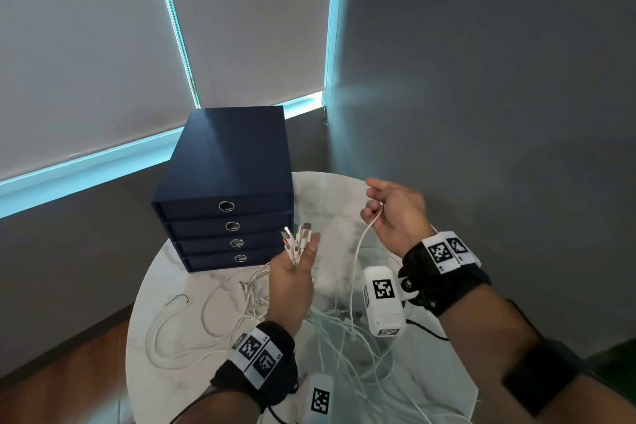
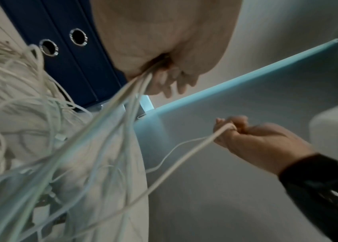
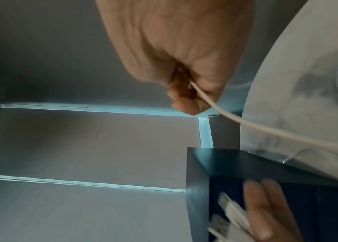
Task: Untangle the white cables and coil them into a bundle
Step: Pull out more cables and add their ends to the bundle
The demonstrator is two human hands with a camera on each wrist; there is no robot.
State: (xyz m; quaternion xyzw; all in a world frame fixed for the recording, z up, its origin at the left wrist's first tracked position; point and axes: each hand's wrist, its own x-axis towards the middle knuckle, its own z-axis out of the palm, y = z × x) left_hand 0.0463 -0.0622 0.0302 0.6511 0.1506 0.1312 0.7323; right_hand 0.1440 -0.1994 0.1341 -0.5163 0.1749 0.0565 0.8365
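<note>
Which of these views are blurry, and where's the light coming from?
Head view: sharp, wide-angle bending; cyan light leaks around the blinds. Left wrist view: white cables near the lens smear soft, the left hand blurred. Right wrist view: the right hand soft, connectors motion-blurred.

Dim room, cyan daylight leaking round blinds (image 1: 86, 45). Wide-angle bending at edges. Wrist views soft; cables (image 2: 29, 147) motion-blurred, fingers (image 3: 267, 204) smeared.

Both hands (image 1: 292, 272) (image 1: 395, 213) raised, fingers curled
</note>
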